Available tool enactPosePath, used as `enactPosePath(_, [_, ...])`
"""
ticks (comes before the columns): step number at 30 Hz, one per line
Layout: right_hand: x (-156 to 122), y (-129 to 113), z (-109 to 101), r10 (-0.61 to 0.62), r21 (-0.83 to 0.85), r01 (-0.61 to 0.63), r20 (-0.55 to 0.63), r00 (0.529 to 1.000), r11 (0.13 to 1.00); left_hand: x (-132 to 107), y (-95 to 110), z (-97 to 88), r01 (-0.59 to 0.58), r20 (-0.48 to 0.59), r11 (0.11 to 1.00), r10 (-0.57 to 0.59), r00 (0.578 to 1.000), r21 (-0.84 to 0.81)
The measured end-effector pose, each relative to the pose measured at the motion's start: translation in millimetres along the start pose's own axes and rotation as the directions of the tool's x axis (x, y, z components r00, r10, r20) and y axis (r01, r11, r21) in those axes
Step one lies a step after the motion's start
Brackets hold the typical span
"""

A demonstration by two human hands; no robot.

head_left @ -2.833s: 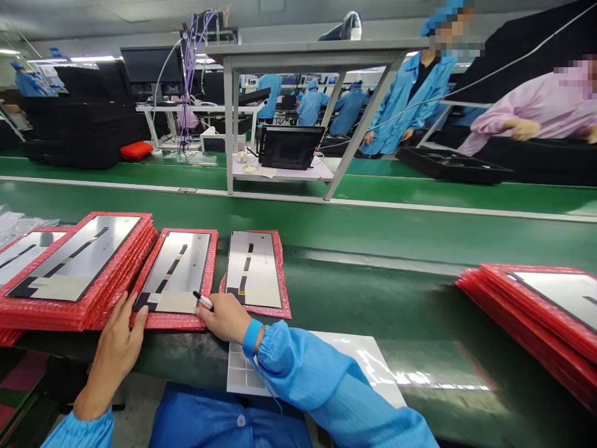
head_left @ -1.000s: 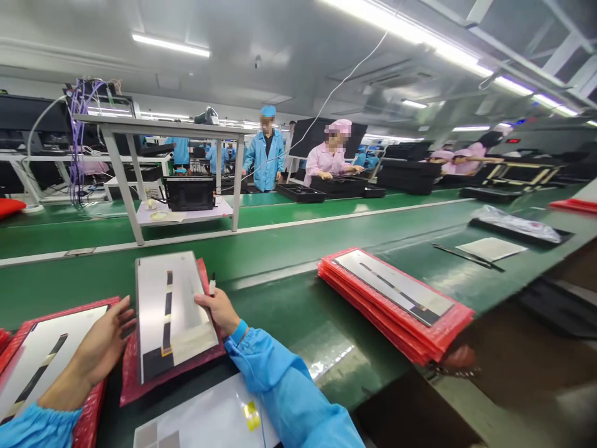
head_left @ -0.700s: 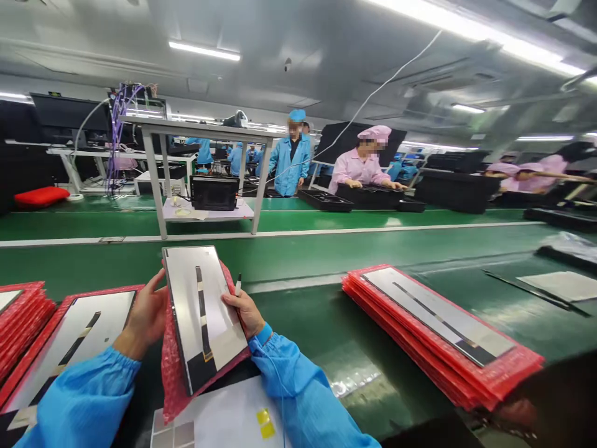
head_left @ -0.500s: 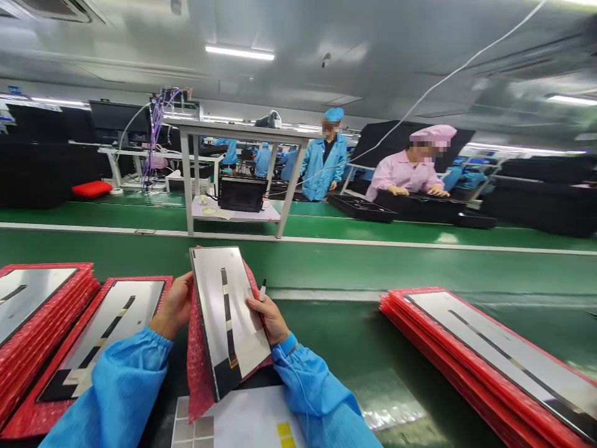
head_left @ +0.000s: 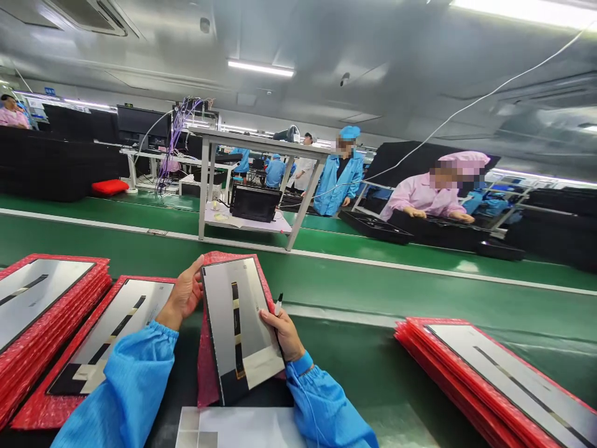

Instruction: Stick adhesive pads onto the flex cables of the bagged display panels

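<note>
Held up in front of me is a display panel [head_left: 254,311], silvery on its back, with a dark flex cable strip [head_left: 237,330] and a black lower corner. Red bubble wrap [head_left: 208,364] lies behind it and shows past its left and top edges. My left hand [head_left: 186,292] is closed at the upper left edge, pinching the wrap and panel there. With its thumb on the silvery face, my right hand [head_left: 285,333] grips the right edge; its other fingers are hidden behind. A marker-like pen [head_left: 278,305] with a dark tip sticks up from the right hand.
Stacks of red bubble wrap with panels on top stand at left [head_left: 51,292] and right [head_left: 508,367]. Another panel [head_left: 125,317] lies on wrap beside my left forearm. A white sheet [head_left: 252,426] lies below. Across the green bench [head_left: 354,267] are a metal shelf [head_left: 205,186] and co-workers.
My view has tilted and shifted, so the surroundings sit farther right. Both hands keep hold of the panel and wrap; more red wrap shows along the panel's top edge.
</note>
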State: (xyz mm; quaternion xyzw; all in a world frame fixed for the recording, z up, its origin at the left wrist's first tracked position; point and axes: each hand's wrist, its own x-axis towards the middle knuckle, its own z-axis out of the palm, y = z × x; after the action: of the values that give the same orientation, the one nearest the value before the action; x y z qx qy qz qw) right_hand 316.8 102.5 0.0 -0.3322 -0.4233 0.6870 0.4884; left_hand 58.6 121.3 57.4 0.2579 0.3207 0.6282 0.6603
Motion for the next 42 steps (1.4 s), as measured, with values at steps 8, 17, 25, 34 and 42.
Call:
enactPosePath(8, [-1.2,-1.5,-6.7,0.033,-0.055,-0.031,0.020,0.999,0.998,9.2,6.9,-12.8,-0.010,-0.062,0.977,0.024,0.998,0.215])
enactPosePath(17, [-3.7,-4.2,-14.0,0.064,-0.081,-0.064,0.002,0.998,0.995,-1.4,24.7,-13.5,-0.106,-0.040,0.929,0.128,0.991,0.354])
enactPosePath(25, [-5.6,-8.4,-14.9,0.090,-0.101,-0.086,0.040,0.995,0.991,-18.4,52.1,-22.1,-0.066,0.075,0.887,0.035,0.997,0.458])
enactPosePath(34, [-5.5,-5.8,-7.7,0.022,-0.089,-0.021,0.008,1.000,0.996,-4.7,30.1,-12.7,-0.126,0.024,0.948,0.124,0.992,0.291])
enactPosePath(42, [-1.6,-1.0,-4.3,-0.059,-0.049,0.056,-0.064,0.996,0.997,-14.9,17.0,-5.4,0.058,0.226,0.977,-0.106,0.968,0.208])
